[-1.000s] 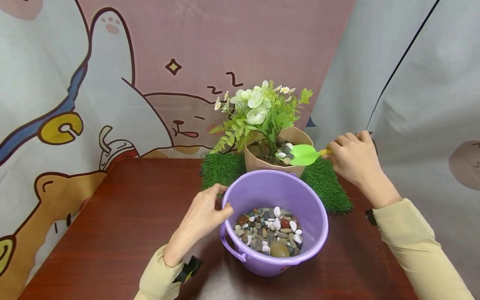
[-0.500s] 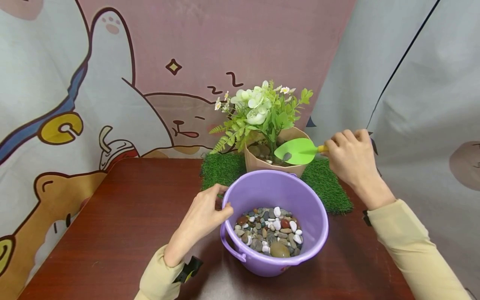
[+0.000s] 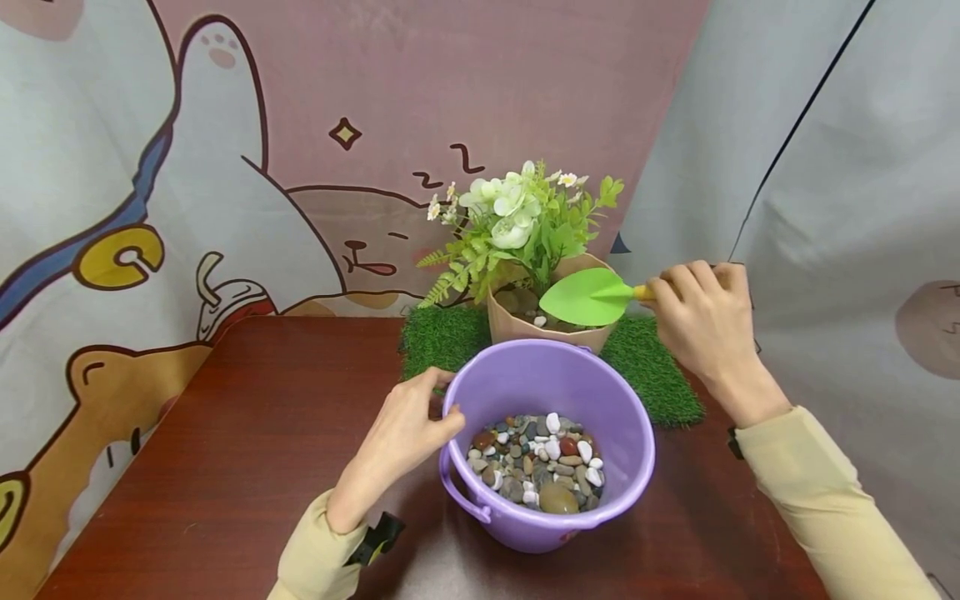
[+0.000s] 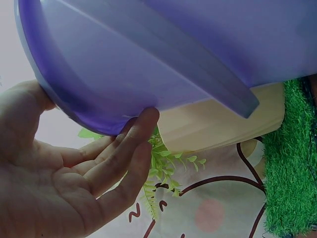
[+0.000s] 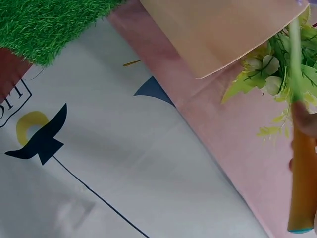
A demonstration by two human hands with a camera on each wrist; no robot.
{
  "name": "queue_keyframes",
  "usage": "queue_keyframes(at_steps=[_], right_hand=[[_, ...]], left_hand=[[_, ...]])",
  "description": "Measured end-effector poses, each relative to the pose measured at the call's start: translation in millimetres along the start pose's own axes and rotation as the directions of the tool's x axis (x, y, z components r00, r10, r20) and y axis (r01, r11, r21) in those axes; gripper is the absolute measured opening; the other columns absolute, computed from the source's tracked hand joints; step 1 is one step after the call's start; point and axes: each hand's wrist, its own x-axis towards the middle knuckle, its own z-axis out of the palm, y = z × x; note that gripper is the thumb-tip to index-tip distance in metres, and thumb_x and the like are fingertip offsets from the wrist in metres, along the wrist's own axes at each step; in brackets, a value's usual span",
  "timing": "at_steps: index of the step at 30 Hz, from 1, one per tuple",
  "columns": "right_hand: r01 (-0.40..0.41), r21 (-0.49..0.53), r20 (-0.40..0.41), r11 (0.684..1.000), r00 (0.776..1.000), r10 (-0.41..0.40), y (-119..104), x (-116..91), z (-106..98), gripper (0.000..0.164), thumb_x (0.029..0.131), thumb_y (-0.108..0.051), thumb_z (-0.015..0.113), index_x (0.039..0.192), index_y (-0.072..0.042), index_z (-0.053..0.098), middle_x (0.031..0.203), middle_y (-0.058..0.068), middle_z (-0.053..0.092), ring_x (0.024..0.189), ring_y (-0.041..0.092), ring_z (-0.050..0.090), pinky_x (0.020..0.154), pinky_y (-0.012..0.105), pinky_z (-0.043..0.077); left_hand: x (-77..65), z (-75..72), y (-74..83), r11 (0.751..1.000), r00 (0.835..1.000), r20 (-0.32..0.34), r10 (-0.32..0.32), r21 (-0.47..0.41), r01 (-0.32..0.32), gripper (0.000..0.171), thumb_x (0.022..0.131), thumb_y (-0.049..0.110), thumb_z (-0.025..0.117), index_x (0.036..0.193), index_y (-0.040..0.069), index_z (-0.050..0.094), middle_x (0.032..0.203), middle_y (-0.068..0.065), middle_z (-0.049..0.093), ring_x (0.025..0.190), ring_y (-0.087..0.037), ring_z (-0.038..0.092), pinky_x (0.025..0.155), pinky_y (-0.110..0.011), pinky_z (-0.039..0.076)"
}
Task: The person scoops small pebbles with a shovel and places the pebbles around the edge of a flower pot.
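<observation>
My right hand [image 3: 708,333] grips the yellow handle of a small garden trowel [image 3: 588,297]. Its green blade is tilted over a beige flower pot [image 3: 516,323], and no stones show on it. White flowers and green leaves [image 3: 517,212] rise from the pot, with pebbles around their base partly hidden by the blade. In front stands a purple bucket [image 3: 517,532] with mixed pebbles [image 3: 536,462] in it. My left hand [image 3: 401,433] holds the bucket's left rim, thumb at the rim and fingers along the outside, as the left wrist view also shows.
A green artificial-grass mat [image 3: 663,379] lies under the pot, behind the bucket. Both rest on a reddish-brown wooden table [image 3: 285,450]. The bucket's handle [image 3: 461,493] hangs at its left side. A cartoon-printed cloth [image 3: 420,83] closes off the back.
The pebbles on the trowel blade have slid off into the pot. My right hand has tilted the blade further and shifted slightly left. The left hand and bucket stay put.
</observation>
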Motion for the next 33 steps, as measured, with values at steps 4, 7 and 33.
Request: queue_keyframes(at_steps=[4, 7, 33], right_hand=[[0.118, 0.061, -0.102, 0.991, 0.989, -0.111, -4.8, 1.7, -1.3, 0.023, 0.087, -0.022, 0.054, 0.081, -0.003, 0.064, 0.079, 0.012, 0.064, 0.069, 0.031, 0.055, 0.067, 0.047, 0.034], [0.27, 0.108, -0.107, 0.957, 0.96, -0.258, -10.9, 2.2, -3.8, 0.023, 0.088, -0.022, 0.05, 0.085, -0.004, 0.065, 0.082, 0.011, 0.065, 0.07, 0.028, 0.056, 0.066, 0.044, 0.035], [0.485, 0.27, 0.423, 0.831, 0.716, -0.556, -88.2, -6.7, 13.9, 0.019, 0.07, -0.026, 0.069, 0.062, -0.014, 0.056, 0.063, 0.001, 0.051, 0.062, 0.022, 0.045, 0.07, 0.037, 0.034]], left_hand=[[-0.2, -0.4, 0.0, 1.0, 1.0, 0.002, -0.002, -0.002, 0.002, 0.037, 0.071, 0.017, 0.062, 0.107, 0.01, 0.061, 0.093, -0.002, 0.068, 0.069, -0.003, 0.061, 0.062, -0.02, 0.046], [0.2, -0.7, 0.1, 1.0, 1.0, 0.001, 0.0, 0.005, 0.0, 0.037, 0.071, 0.017, 0.062, 0.107, 0.01, 0.061, 0.092, -0.002, 0.068, 0.069, -0.003, 0.061, 0.062, -0.02, 0.046], [0.5, 0.9, -2.1, 0.999, 1.0, -0.011, 0.029, 0.018, -0.029, 0.036, 0.071, 0.016, 0.061, 0.106, 0.008, 0.061, 0.092, -0.004, 0.068, 0.071, -0.006, 0.064, 0.063, -0.021, 0.047]])
